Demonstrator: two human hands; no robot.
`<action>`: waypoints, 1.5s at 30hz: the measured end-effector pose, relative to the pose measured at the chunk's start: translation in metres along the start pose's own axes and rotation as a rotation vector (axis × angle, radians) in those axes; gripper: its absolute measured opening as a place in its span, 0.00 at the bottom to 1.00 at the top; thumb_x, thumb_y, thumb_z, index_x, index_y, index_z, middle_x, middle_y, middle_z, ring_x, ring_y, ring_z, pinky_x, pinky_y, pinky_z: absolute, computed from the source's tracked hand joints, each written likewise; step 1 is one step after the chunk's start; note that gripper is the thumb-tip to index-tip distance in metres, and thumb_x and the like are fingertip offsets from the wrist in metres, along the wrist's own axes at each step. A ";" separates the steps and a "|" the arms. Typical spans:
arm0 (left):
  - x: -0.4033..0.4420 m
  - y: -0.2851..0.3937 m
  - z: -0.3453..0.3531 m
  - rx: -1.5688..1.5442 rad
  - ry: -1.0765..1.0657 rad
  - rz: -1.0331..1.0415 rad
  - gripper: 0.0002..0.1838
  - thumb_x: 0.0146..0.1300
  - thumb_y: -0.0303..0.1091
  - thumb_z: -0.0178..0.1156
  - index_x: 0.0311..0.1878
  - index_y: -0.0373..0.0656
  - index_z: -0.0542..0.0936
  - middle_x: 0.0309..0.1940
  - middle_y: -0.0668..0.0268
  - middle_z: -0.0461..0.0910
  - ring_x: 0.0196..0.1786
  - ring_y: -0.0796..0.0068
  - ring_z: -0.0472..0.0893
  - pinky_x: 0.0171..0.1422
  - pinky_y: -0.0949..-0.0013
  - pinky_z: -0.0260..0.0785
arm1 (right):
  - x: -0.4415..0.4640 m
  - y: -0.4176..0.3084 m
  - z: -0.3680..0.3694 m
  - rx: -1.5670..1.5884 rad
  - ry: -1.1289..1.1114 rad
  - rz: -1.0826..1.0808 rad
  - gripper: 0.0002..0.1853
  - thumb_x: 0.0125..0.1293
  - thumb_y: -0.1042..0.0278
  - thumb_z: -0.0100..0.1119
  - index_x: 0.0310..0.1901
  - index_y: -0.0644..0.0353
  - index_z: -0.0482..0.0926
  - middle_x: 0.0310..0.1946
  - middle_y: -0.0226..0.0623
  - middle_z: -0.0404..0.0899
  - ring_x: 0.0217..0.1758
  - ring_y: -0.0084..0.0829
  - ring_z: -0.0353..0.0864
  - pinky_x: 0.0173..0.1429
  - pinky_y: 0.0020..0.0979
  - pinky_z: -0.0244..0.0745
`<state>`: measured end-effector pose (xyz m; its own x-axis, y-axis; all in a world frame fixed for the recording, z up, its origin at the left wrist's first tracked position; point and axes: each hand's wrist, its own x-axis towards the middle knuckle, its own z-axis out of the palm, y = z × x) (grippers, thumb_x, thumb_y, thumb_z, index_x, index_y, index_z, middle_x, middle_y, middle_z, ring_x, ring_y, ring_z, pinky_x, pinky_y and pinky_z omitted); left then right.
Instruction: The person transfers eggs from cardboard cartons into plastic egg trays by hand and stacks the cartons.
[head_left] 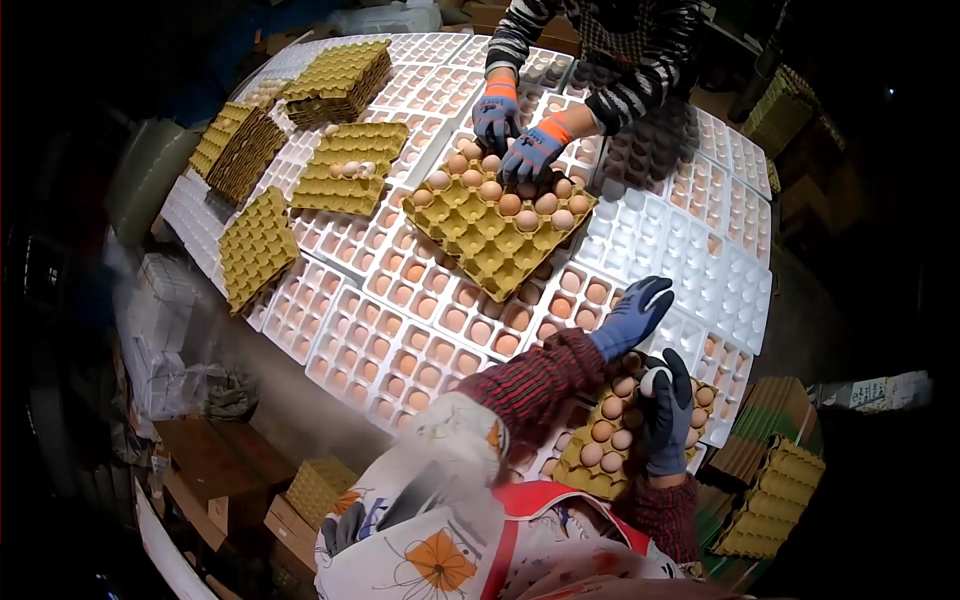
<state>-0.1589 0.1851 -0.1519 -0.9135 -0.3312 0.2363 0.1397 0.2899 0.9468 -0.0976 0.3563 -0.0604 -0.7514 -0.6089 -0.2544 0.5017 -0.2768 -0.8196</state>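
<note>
My left hand (634,318), in a blue glove with dark fingers, stretches over the white foam egg trays with its fingers spread and nothing in it. My right hand (668,412), gloved alike, closes around a pale egg (655,381). It is above a yellow egg tray (590,482) close to my body, which carries several brown eggs (602,431). Some of that tray is hidden beneath my hand and sleeve. Beyond my left hand lie white foam trays (690,262) with unfilled pockets; trays on the left hold brown eggs (416,272).
Across the table, a co-worker's gloved hands (530,155) are at a partly filled yellow tray (470,235). Stacked yellow trays (345,80) and a yellow tray with a few eggs (335,190) lie to the left. Cardboard boxes (225,465) stand below the table, at lower left.
</note>
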 end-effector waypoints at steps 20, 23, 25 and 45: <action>-0.051 -0.109 -0.553 0.358 0.610 -0.414 0.38 0.55 0.30 0.71 0.69 0.45 0.66 0.64 0.58 0.69 0.58 0.62 0.77 0.61 0.62 0.72 | -0.049 0.052 -0.061 -0.743 0.240 -0.161 0.31 0.64 0.77 0.66 0.68 0.65 0.69 0.56 0.37 0.79 0.51 0.23 0.79 0.56 0.25 0.76; -0.030 -0.027 -0.409 0.045 0.359 -0.089 0.22 0.73 0.29 0.52 0.68 0.33 0.69 0.67 0.58 0.70 0.59 0.69 0.78 0.62 0.69 0.73 | -0.098 0.022 -0.088 -0.503 0.477 -0.049 0.26 0.63 0.79 0.66 0.63 0.66 0.74 0.47 0.30 0.80 0.44 0.17 0.79 0.47 0.21 0.76; -0.049 0.066 -0.273 -0.126 0.035 -0.257 0.18 0.72 0.27 0.55 0.63 0.31 0.76 0.56 0.59 0.81 0.54 0.74 0.81 0.61 0.70 0.72 | -0.123 0.013 -0.100 -0.523 0.547 -0.094 0.24 0.63 0.78 0.66 0.62 0.66 0.75 0.48 0.31 0.81 0.46 0.20 0.80 0.48 0.24 0.77; -0.218 0.082 0.000 -0.245 -0.387 -0.442 0.20 0.66 0.42 0.62 0.55 0.39 0.79 0.46 0.60 0.82 0.50 0.65 0.82 0.56 0.64 0.74 | -0.199 0.010 -0.178 -0.426 0.204 -0.162 0.15 0.65 0.65 0.64 0.50 0.60 0.79 0.49 0.32 0.79 0.53 0.31 0.79 0.59 0.35 0.76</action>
<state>0.0515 0.2813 -0.1259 -0.9704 -0.0107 -0.2412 -0.2408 -0.0290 0.9701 -0.0197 0.6070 -0.1097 -0.8950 -0.4137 -0.1667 0.1837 -0.0013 -0.9830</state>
